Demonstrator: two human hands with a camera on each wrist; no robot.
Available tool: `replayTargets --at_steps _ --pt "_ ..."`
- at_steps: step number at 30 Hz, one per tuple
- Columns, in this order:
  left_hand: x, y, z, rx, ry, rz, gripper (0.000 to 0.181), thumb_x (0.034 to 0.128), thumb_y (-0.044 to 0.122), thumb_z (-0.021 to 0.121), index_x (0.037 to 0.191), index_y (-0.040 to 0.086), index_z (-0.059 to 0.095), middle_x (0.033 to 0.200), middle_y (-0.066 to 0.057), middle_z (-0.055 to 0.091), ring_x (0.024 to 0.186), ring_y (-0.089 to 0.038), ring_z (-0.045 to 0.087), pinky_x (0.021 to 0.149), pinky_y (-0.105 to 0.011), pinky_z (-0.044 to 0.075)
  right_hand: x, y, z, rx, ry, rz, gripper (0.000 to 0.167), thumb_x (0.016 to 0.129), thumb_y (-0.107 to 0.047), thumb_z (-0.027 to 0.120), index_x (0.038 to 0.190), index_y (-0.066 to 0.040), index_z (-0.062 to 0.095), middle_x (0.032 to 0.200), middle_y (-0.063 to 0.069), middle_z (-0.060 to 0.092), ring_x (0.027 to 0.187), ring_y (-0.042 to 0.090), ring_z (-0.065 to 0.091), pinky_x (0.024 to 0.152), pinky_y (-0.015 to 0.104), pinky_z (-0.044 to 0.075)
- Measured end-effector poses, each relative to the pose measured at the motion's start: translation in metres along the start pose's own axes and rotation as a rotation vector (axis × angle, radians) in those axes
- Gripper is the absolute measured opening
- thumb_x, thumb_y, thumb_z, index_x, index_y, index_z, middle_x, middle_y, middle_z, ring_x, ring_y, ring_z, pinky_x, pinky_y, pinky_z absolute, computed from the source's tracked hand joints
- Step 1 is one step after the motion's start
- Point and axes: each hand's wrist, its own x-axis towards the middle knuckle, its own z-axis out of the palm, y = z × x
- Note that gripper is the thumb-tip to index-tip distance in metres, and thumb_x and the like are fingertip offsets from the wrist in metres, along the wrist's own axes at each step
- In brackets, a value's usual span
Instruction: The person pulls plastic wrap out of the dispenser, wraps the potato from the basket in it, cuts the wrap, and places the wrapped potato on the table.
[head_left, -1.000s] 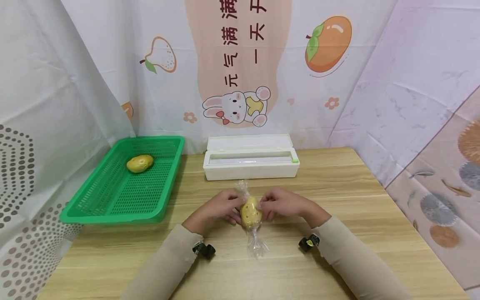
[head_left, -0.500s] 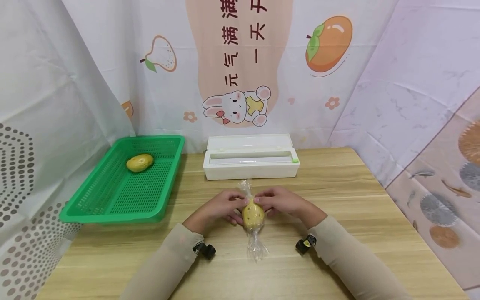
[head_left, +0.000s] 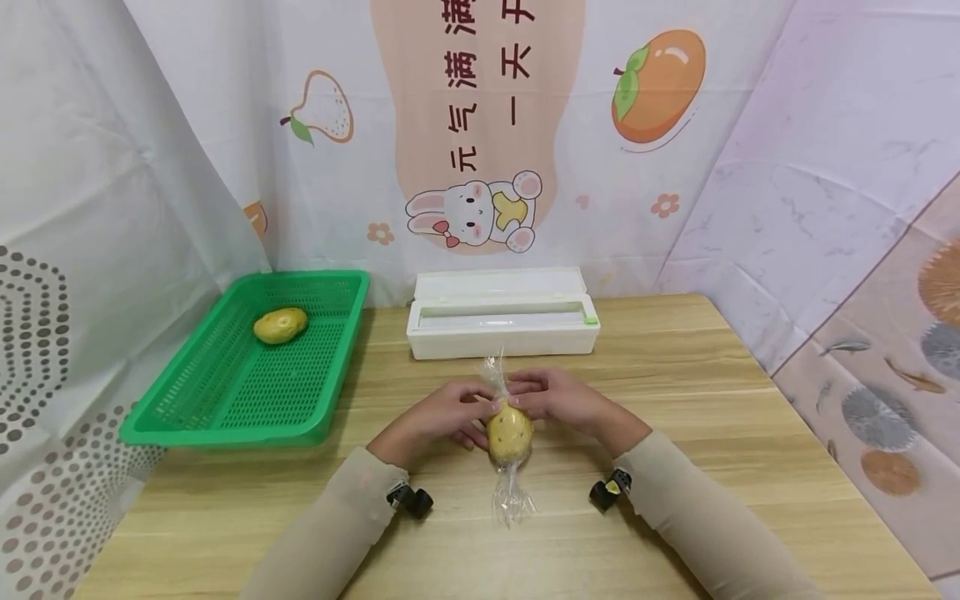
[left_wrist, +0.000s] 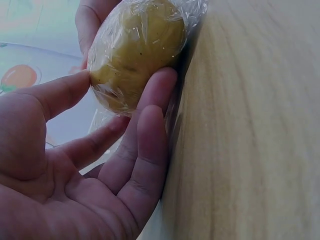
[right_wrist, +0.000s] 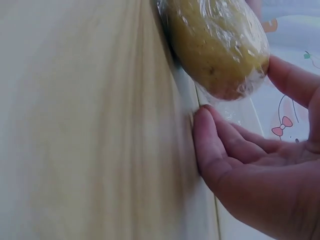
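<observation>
A yellow potato (head_left: 510, 433) in clear plastic film lies on the table between the hands, the film twisted into a tail (head_left: 512, 497) at the near end and another at the far end. The left hand (head_left: 450, 412) holds its far left side; in the left wrist view the thumb and fingers of that hand (left_wrist: 95, 155) curl round the wrapped potato (left_wrist: 140, 45). From the far right, the right hand (head_left: 558, 398) touches it near the far twist. The right wrist view shows the thumb of that hand (right_wrist: 265, 165) on the film of the potato (right_wrist: 215, 50), with the other fingers bent below its end.
At the left stands a green basket (head_left: 341, 367) with another potato (head_left: 281, 326) inside. Behind the hands, a white box (head_left: 502, 342) with its lid up and a green tab at its right end stands on the wooden table (head_left: 712, 467). Printed curtains hang behind and at both sides.
The right hand has moved from the potato's right side to its far end, up and left. The potato has shifted slightly right and nearer. The left hand has hardly moved.
</observation>
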Motion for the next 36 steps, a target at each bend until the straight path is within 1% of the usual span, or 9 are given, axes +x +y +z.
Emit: replayTargets --at_steps 4,7,10,14,17,20,24,31,36 --pt "0.001 -0.0001 0.001 0.006 0.012 -0.001 0.042 0.0999 0.037 0.069 0.129 0.007 0.063 0.103 -0.015 0.074 0.077 -0.029 0.078 0.059 -0.032 0.059 0.0018 0.0011 0.001 0.108 0.039 -0.021 0.072 0.096 -0.01 0.073 0.155 0.003 0.034 0.145 0.022 0.058 0.123 0.026 0.066 0.1 0.036 0.057" --pt "0.0016 -0.0004 0.0021 0.018 0.013 -0.01 0.045 0.1001 0.039 0.068 0.129 0.005 0.063 0.102 -0.014 0.075 0.078 -0.028 0.078 0.059 -0.032 0.059 0.0014 0.0007 0.0021 0.144 0.074 -0.015 0.072 0.094 -0.006 0.075 0.155 0.001 0.036 0.141 0.02 0.061 0.118 0.021 0.067 0.097 0.034 0.058" --pt "0.0018 -0.0006 0.0029 0.03 0.011 -0.012 0.046 0.1002 0.04 0.068 0.129 0.004 0.065 0.105 -0.013 0.074 0.079 -0.028 0.078 0.06 -0.032 0.059 0.0008 0.0007 0.0025 0.171 0.096 -0.008 0.072 0.092 -0.005 0.076 0.154 0.0 0.04 0.138 0.018 0.062 0.115 0.018 0.067 0.093 0.032 0.058" --pt "0.0009 0.0001 0.0037 0.024 0.006 -0.012 0.046 0.1 0.038 0.069 0.133 0.006 0.065 0.111 -0.013 0.072 0.079 -0.028 0.077 0.06 -0.031 0.059 0.0012 0.0013 0.0031 0.229 0.085 0.002 0.07 0.092 -0.001 0.074 0.153 0.002 0.042 0.139 0.018 0.061 0.114 0.018 0.067 0.091 0.03 0.058" --pt "0.0007 0.0003 0.0033 0.027 -0.002 -0.003 0.048 0.1006 0.037 0.068 0.137 0.006 0.064 0.112 -0.013 0.072 0.078 -0.027 0.077 0.06 -0.031 0.059 0.0026 0.0018 0.0034 0.272 0.067 0.004 0.067 0.091 0.003 0.071 0.151 0.006 0.042 0.139 0.02 0.061 0.113 0.019 0.068 0.091 0.03 0.058" --pt "0.0006 -0.0002 0.0025 0.046 -0.01 0.007 0.048 0.1018 0.036 0.067 0.139 0.007 0.063 0.112 -0.012 0.072 0.077 -0.026 0.077 0.06 -0.03 0.059 0.0037 0.0025 0.0037 0.281 0.068 -0.001 0.063 0.09 0.006 0.07 0.148 0.01 0.045 0.134 0.02 0.064 0.111 0.019 0.068 0.089 0.03 0.059" --pt "-0.0007 -0.0011 0.0022 0.068 -0.02 0.017 0.047 0.1034 0.036 0.064 0.14 0.007 0.063 0.111 -0.012 0.073 0.077 -0.026 0.077 0.06 -0.031 0.059 0.0035 0.0032 0.005 0.274 0.085 -0.004 0.058 0.089 0.007 0.07 0.143 0.01 0.05 0.122 0.012 0.067 0.108 0.019 0.065 0.086 0.029 0.059" --pt "-0.002 -0.0006 0.0019 0.06 -0.007 0.013 0.044 0.1034 0.036 0.064 0.132 0.003 0.066 0.107 -0.012 0.074 0.078 -0.026 0.078 0.062 -0.032 0.061 0.0019 0.0031 0.0067 0.254 0.092 -0.033 0.042 0.087 0.005 0.075 0.128 0.005 0.064 0.111 0.007 0.07 0.101 0.019 0.067 0.083 0.029 0.059" --pt "-0.0013 -0.0003 0.0017 0.049 0.0 0.008 0.043 0.1027 0.036 0.065 0.128 0.002 0.067 0.105 -0.013 0.074 0.077 -0.025 0.078 0.062 -0.032 0.061 0.001 0.0032 0.0074 0.19 0.083 -0.052 0.028 0.088 -0.002 0.078 0.116 -0.001 0.069 0.108 0.007 0.075 0.099 0.019 0.071 0.083 0.03 0.06"
